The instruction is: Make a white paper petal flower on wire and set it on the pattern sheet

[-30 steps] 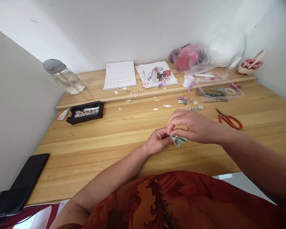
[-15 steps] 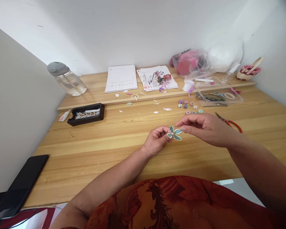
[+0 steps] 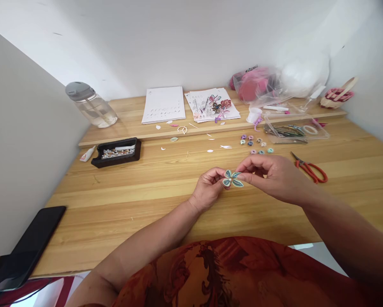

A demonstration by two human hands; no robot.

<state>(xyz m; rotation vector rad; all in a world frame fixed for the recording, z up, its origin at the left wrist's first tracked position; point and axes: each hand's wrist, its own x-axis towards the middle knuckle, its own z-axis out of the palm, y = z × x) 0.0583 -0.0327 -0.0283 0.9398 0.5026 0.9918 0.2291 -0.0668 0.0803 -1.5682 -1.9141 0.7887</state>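
Observation:
A small flower ornament [image 3: 231, 178] with blue-green petals, pale edges and a pearl-like centre is held above the table, its face turned up. My left hand [image 3: 209, 187] pinches it from the left, with the thumb and fingers closed at its base. From the right, my right hand [image 3: 266, 175] has thumb and forefinger closed on the tip of one petal. Whatever lies under the flower is hidden by the fingers. Orange-handled scissors or pliers [image 3: 312, 168] lie just beyond my right wrist, and several small thread spools [image 3: 250, 143] sit behind that hand.
A black tray of beads [image 3: 116, 153] and a glue tube [image 3: 87, 154] are at the left, near a bottle [image 3: 90, 105]. Paper stacks [image 3: 163, 104], finished flowers [image 3: 220, 106] and a basket [image 3: 336, 94] stand on the raised ledge. A clear box [image 3: 296, 128] and a phone [image 3: 31, 243] flank the workspace.
My right hand has closed in on the flower, its thumb and forefinger now pinching a petal. The petals have shifted slightly; my left hand keeps its hold.

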